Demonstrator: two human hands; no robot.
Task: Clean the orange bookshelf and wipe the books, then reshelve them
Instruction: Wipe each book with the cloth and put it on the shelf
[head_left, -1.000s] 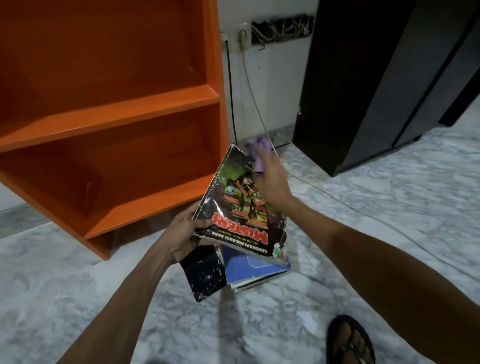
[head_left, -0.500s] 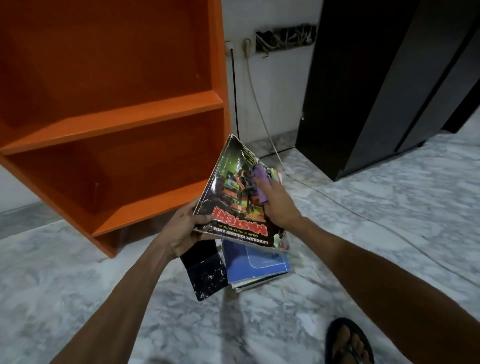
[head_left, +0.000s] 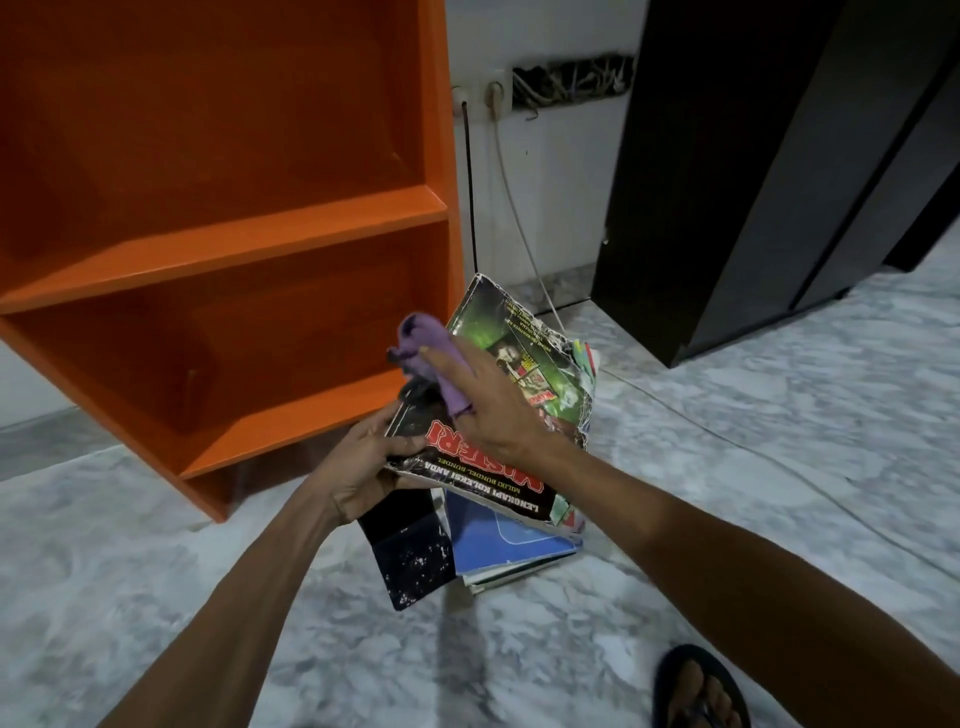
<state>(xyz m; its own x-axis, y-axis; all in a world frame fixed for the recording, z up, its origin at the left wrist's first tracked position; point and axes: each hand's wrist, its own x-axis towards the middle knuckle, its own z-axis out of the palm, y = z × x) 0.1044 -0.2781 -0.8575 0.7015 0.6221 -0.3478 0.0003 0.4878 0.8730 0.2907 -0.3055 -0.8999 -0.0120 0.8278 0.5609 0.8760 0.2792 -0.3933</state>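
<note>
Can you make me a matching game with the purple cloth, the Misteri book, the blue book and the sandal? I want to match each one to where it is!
Things:
1. purple cloth
2. Misteri book
3. blue book
4. sandal

Places:
A. on a foot, bottom right
B. gripped at its edge by the left hand
C. on a stack on the floor
D. in the right hand, pressed on a book cover

Pairs: 1-D, 2-B, 3-C, 4-A.
</note>
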